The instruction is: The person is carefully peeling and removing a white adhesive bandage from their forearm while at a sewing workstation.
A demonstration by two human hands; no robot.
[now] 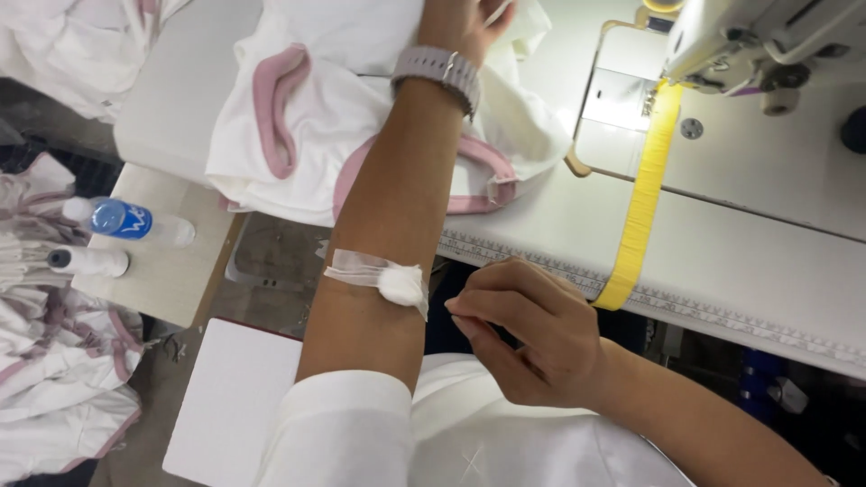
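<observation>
The white garment with pink trim (307, 117) lies bunched on the sewing table (749, 271), toward its far left corner, its long axis running roughly left to right, one pink-edged end toward the sewing machine (767, 36). The left hand (465, 22) rests on it, partly cut off; its grip cannot be told. The right hand (532, 329), at the near edge, pinches toward a cotton pad (401, 284) taped on the left forearm. Sewing seems paused; feeding calls for straightening the fabric.

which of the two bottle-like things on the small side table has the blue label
The clear plastic bottle, lying on its side farther from the person. The other, a white tube with a dark end, lies beside it and is plain.
</observation>
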